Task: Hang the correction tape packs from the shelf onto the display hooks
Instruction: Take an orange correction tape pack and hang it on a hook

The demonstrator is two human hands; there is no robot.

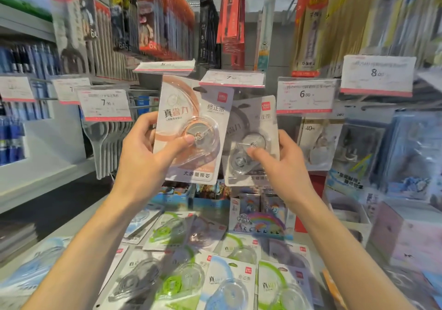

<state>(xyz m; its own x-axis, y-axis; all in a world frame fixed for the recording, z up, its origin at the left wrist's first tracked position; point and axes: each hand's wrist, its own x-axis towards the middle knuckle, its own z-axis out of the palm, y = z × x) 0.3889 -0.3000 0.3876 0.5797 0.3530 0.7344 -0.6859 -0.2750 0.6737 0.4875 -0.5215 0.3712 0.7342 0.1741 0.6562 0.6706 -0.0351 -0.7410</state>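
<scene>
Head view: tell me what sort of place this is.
Most likely a stationery shop aisle: price tags on display hooks, hanging pen packs, and correction tape packs spread on the shelf.

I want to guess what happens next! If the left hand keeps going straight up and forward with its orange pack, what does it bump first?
Probably the 7 price tag: the orange pack's top in the left hand sits just under it, though depth is unclear.

An orange correction tape pack (191,130) stands upright, overlapping a grey pack (253,142) beside it. More packs (215,273) lie flat on the shelf (71,233) below.
</scene>
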